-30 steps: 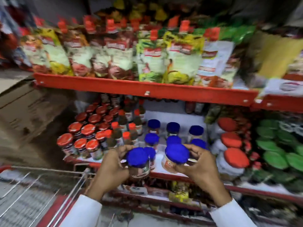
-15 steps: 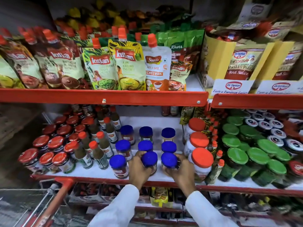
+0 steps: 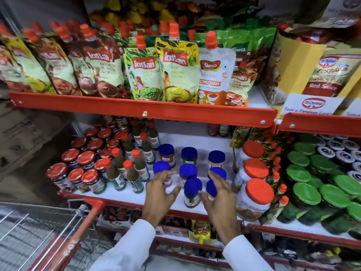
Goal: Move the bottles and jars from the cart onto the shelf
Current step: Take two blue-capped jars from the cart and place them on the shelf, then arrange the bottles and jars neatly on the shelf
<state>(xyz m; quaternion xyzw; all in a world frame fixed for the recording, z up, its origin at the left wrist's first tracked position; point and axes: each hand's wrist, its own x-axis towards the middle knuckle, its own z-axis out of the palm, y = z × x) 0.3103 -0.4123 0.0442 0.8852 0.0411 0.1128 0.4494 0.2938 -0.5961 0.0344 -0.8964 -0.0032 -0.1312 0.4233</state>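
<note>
Head view, only cam. Both hands over front edge of the white shelf [image 3: 125, 194], fingers spread wide, gripping nothing. Left hand [image 3: 161, 194] covers one blue-lid jar almost fully; only a sliver of lid shows at its left. Right hand [image 3: 219, 194] hides most of another blue lid at front right. Front-centre blue-lid jar [image 3: 192, 192] stands upright on shelf between the hands, apart from left fingers; contact w/ right thumb can't be judged, motion blur. Six more blue-lid jars behind, in rows. Jar labels too small to read. Cart [image 3: 64, 249] cut off at lower left, contents not visible; handle print reads approx "106", upside down. Legible on upper shelf: "Kissan" pouches [image 3: 144, 75], "Swad" pouch [image 3: 214, 75], "Dr. Oetker" card [image 3: 312, 103], "Red Sauce".
</note>
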